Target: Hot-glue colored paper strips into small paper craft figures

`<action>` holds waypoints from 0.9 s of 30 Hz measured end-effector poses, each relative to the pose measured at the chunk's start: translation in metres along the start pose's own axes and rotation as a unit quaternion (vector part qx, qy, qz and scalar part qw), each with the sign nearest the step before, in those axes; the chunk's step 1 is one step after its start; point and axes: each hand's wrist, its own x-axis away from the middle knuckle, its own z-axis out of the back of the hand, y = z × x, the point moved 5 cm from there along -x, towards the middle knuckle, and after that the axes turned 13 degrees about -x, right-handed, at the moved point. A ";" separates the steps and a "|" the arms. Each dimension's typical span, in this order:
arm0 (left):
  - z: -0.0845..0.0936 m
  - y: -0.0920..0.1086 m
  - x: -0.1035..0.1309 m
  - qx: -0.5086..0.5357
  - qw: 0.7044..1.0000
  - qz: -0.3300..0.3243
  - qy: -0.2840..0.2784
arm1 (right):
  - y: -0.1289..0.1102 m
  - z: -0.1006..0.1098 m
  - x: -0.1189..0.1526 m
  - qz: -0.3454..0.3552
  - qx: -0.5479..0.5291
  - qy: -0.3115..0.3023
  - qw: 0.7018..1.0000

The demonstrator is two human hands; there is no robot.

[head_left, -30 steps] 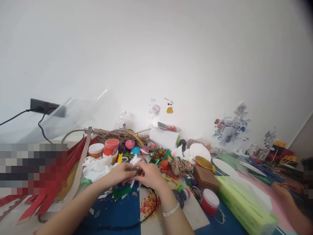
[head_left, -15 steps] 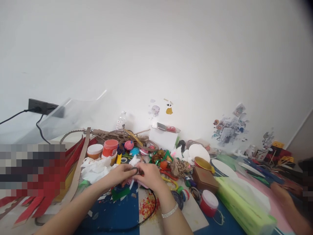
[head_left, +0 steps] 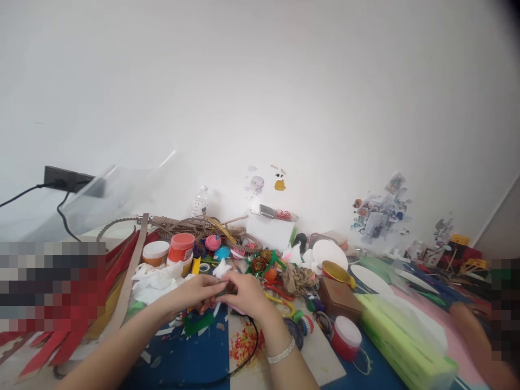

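Observation:
My left hand and my right hand meet over the blue table, fingertips pinched together. A small dark piece shows between them, mostly hidden by the fingers. Beneath my right hand is a pinkish object with a black cord that curves down over a paint-specked board. A silvery bracelet circles my right wrist. Crumpled white tissue lies beside my left hand, and green scraps sit just below it.
Paint jars and corrugated strips stand behind at left. Right of my hands are a brown box, a red jar and a long green package. Another person's arm reaches in at the right edge.
My left fingers have shifted slightly around the dark piece, which is now more covered. The view has moved a little; the other person's arm stays at the right edge.

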 end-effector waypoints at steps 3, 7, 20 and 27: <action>0.000 0.006 0.003 -0.038 0.999 -0.014 -0.005 | 0.000 -0.003 0.000 0.005 0.029 -0.005 1.000; 0.007 0.004 0.004 -0.058 0.998 -0.021 -0.013 | -0.004 -0.006 0.001 0.046 0.014 -0.029 0.998; 0.009 0.002 0.004 -0.087 0.996 -0.030 0.002 | -0.001 -0.005 -0.002 0.036 0.108 0.008 0.993; 0.008 -0.003 0.000 -0.096 0.995 -0.032 0.003 | -0.005 -0.005 -0.002 0.040 0.131 -0.008 0.991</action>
